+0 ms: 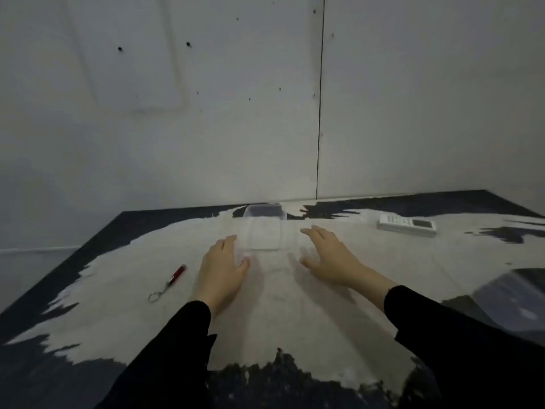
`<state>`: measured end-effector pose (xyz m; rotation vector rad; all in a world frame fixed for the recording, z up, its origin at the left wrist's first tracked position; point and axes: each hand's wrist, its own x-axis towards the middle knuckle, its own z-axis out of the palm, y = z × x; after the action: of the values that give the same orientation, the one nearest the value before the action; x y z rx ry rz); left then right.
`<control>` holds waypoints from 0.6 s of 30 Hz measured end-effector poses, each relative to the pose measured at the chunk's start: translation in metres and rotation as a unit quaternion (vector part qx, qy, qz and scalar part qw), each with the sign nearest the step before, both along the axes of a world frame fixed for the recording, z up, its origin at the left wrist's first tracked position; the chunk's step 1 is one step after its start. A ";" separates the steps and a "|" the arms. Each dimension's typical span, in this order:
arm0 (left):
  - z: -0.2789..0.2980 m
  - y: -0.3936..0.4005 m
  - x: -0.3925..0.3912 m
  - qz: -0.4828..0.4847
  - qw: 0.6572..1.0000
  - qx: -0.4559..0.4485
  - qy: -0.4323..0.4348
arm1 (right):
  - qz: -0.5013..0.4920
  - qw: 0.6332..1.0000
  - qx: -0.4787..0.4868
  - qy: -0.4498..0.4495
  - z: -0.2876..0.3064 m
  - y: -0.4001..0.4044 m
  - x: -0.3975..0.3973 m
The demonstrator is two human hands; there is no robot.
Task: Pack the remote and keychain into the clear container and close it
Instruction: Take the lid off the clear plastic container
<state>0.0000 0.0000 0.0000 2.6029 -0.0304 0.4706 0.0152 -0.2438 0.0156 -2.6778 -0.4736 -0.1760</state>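
Observation:
A clear plastic container [263, 228] stands in the middle of the table, near the far edge. My left hand [223, 267] hovers at its near left corner with fingers spread, and my right hand [330, 255] is just right of it, also open; neither holds anything. A white remote [407, 224] lies flat at the far right. A red keychain with a metal ring [168, 283] lies to the left of my left hand. I cannot tell whether the container has its lid on.
The table [280, 305] has a worn white and dark top and ends at a grey wall [206, 113] just behind the container. A shiny clear object [507, 296] sits at the right edge, blurred.

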 end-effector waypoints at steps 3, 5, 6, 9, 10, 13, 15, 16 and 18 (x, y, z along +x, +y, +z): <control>-0.015 0.004 -0.007 0.005 1.000 0.005 0.021 | -0.004 0.999 0.041 0.013 -0.015 0.010 -0.001; -0.021 0.008 -0.008 0.005 1.000 0.003 0.019 | -0.007 0.998 0.058 0.008 -0.023 0.023 0.003; -0.024 0.008 -0.008 0.004 1.000 0.001 0.011 | -0.017 0.998 0.061 -0.001 -0.027 0.030 0.008; -0.026 0.009 -0.005 0.005 1.000 -0.020 -0.002 | -0.090 0.989 0.118 -0.017 -0.024 0.051 0.029; -0.028 0.010 -0.004 0.007 1.000 -0.025 -0.006 | -0.125 0.980 0.157 -0.014 -0.021 0.056 0.038; -0.028 0.010 -0.001 0.004 0.999 -0.030 -0.017 | -0.196 0.955 0.221 0.040 -0.011 0.064 0.065; -0.028 0.012 -0.001 0.002 0.999 -0.036 -0.025 | -0.207 0.953 0.210 0.072 -0.004 0.064 0.076; -0.027 0.012 0.000 0.000 0.999 -0.039 -0.030 | -0.207 0.952 0.211 0.074 0.000 0.063 0.080; -0.027 0.013 0.000 -0.001 0.999 -0.043 -0.031 | -0.205 0.952 0.215 0.072 0.004 0.059 0.084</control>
<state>0.0005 0.0130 -0.0273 2.5031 -0.0329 0.5408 0.0987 -0.1852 0.0200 -2.3000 0.1613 -0.1765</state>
